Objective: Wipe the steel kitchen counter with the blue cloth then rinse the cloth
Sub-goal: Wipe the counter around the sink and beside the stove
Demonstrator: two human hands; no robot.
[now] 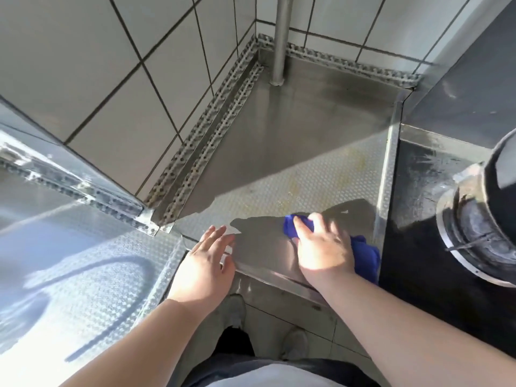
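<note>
The steel counter (307, 141) fills the corner between two tiled walls, its near half dimpled and sunlit, with yellowish stains in the middle. My right hand (325, 248) presses down on the crumpled blue cloth (367, 254) near the counter's front edge; the cloth shows beyond my fingers and to the right of my palm. My left hand (205, 262) rests flat with fingers spread on the front left corner of the counter, holding nothing.
A steel pole (280, 40) stands at the back of the counter. A black stove surface (427, 174) with a round burner ring (474, 227) lies to the right. Another dimpled steel surface (83, 247) extends on the left. Shoes and tiled floor show below.
</note>
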